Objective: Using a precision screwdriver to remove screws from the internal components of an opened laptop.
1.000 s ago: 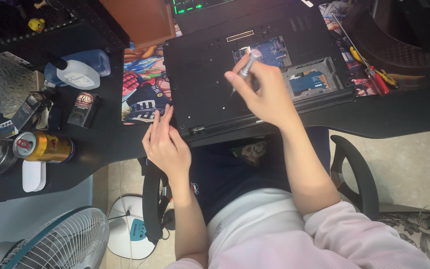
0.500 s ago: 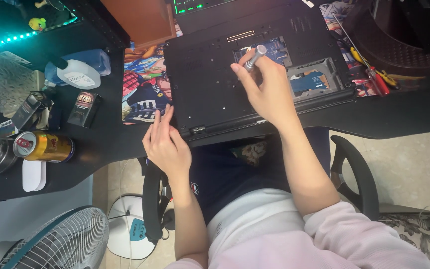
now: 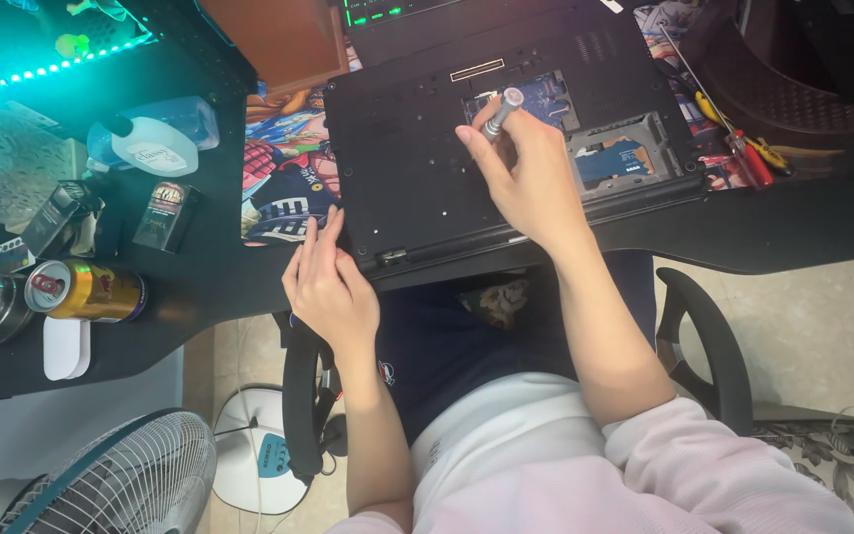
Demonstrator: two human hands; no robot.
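A black laptop (image 3: pixel 427 168) lies bottom-up on the dark worktop (image 3: pixel 803 222), one bay uncovered on blue boards. Above that bay the right hand (image 3: pixel 526 173) pinches a silver screwdriver (image 3: pixel 499 112). The left hand (image 3: pixel 328 287), fingers together, rests flat at the laptop's near-left corner. Left of the laptop: a small dark box (image 3: pixel 165 215), a gold can (image 3: pixel 86 290).

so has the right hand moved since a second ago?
Yes, slightly. The right hand and its silver screwdriver shifted a little toward the laptop's far edge; the tool's cap now sits over the open compartment.
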